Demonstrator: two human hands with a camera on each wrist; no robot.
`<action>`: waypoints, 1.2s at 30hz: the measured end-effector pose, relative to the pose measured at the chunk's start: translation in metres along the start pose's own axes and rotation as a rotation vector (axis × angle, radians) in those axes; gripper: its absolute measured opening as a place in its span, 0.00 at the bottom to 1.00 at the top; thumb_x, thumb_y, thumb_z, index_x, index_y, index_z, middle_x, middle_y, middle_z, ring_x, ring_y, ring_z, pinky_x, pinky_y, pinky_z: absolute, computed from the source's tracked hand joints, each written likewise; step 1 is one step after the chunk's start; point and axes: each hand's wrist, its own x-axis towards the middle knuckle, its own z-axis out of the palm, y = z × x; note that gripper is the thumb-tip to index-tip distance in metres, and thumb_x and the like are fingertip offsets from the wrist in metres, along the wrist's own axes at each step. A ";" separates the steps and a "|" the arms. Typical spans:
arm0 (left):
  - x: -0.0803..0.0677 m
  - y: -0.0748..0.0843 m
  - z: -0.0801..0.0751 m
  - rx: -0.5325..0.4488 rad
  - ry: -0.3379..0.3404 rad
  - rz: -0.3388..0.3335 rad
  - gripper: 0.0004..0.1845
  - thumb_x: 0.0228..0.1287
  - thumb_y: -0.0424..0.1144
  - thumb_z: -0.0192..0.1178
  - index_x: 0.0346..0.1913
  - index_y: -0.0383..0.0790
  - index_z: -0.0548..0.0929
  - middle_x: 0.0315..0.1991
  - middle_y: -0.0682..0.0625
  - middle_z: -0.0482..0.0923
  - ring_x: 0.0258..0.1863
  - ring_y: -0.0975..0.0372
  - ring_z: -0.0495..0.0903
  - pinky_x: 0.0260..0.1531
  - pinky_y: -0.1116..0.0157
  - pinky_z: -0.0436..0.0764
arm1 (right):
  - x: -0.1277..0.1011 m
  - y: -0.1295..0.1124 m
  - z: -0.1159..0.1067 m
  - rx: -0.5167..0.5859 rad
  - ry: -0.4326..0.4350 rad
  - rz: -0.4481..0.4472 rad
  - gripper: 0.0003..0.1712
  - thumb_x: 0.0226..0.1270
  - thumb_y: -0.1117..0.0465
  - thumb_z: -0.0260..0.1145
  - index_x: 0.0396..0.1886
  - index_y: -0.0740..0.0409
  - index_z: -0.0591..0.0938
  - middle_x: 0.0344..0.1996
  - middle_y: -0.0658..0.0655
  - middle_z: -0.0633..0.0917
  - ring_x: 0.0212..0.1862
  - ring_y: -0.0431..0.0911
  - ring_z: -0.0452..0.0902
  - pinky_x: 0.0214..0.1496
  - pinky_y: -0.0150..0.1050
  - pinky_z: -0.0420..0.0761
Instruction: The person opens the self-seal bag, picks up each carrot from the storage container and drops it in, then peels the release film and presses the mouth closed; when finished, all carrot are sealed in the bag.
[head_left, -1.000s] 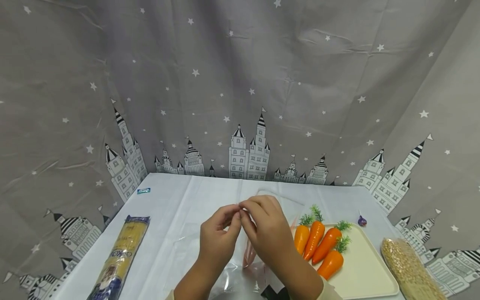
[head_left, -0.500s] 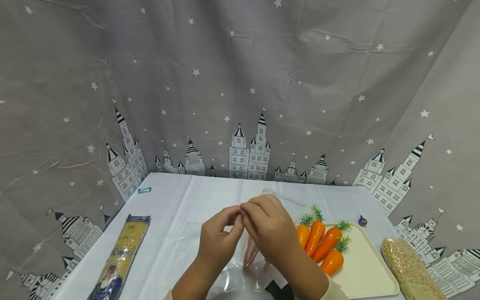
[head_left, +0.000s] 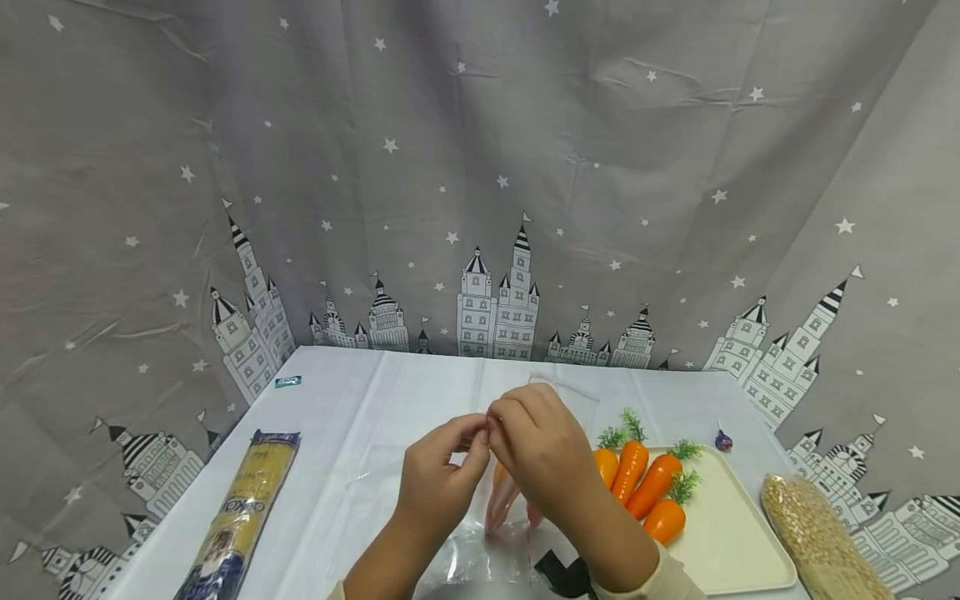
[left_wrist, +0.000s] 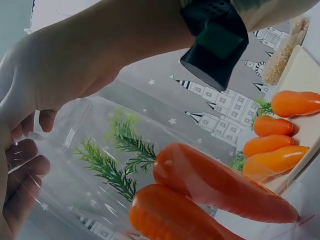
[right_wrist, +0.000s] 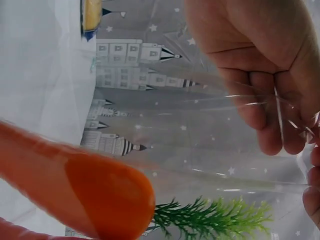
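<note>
Two smooth orange carrots (left_wrist: 200, 195) with feathery green tops lay inside a clear, glossy plastic bag (head_left: 487, 542), which hung low over the white cloth of the tabletop (head_left: 360, 417), just in front of the person. At the far left of the tabletop lay a long, flat yellow packet (head_left: 240, 517) with a blue end, and a small teal tag (head_left: 287, 382) sat near the back corner. A grey curtain (head_left: 480, 167) printed with white stars and castles closed in the back and both sides.

The left hand (head_left: 438, 479) and the right hand (head_left: 540, 454) met above the bag, fingertips touching each other. The fingers (left_wrist: 20, 165) of the left hand were curled and pinched the thin film at the bag's top edge; the fingers (right_wrist: 265, 115) of the right hand, bent the same way, pinched the same edge from the other side. The right hand hid part of the bag and of the carrot nearest it in the head view.

To the right stood a cream, round-cornered tray (head_left: 738, 533) with four more carrots (head_left: 648, 487) lying side by side, a small purple thing (head_left: 723, 439) behind it, and a grainy tan packet (head_left: 813, 537) at the tabletop's right edge.
</note>
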 end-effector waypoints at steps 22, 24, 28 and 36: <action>0.001 0.003 -0.005 0.088 -0.026 0.086 0.11 0.63 0.23 0.62 0.45 0.36 0.88 0.37 0.48 0.90 0.32 0.63 0.88 0.37 0.75 0.85 | 0.004 0.002 -0.007 0.038 0.094 -0.121 0.06 0.65 0.65 0.67 0.35 0.61 0.90 0.32 0.52 0.86 0.34 0.46 0.79 0.38 0.37 0.79; 0.000 0.003 -0.005 0.093 -0.026 0.091 0.11 0.63 0.23 0.62 0.45 0.36 0.88 0.37 0.49 0.90 0.31 0.64 0.88 0.37 0.75 0.85 | 0.004 0.002 -0.007 0.037 0.094 -0.122 0.06 0.66 0.65 0.67 0.35 0.61 0.90 0.32 0.51 0.86 0.34 0.46 0.79 0.37 0.36 0.79; -0.001 0.003 -0.005 0.109 -0.026 0.090 0.10 0.63 0.24 0.62 0.44 0.36 0.88 0.36 0.49 0.90 0.31 0.64 0.88 0.36 0.75 0.85 | 0.003 0.001 -0.008 0.031 0.091 -0.119 0.08 0.69 0.65 0.64 0.34 0.60 0.89 0.31 0.51 0.85 0.34 0.46 0.79 0.37 0.36 0.78; -0.003 0.003 -0.006 0.102 -0.025 0.092 0.11 0.62 0.24 0.63 0.45 0.37 0.88 0.36 0.49 0.90 0.31 0.64 0.88 0.36 0.75 0.85 | 0.001 0.001 -0.007 0.030 0.095 -0.096 0.09 0.70 0.65 0.61 0.32 0.60 0.86 0.30 0.52 0.85 0.33 0.46 0.77 0.37 0.36 0.78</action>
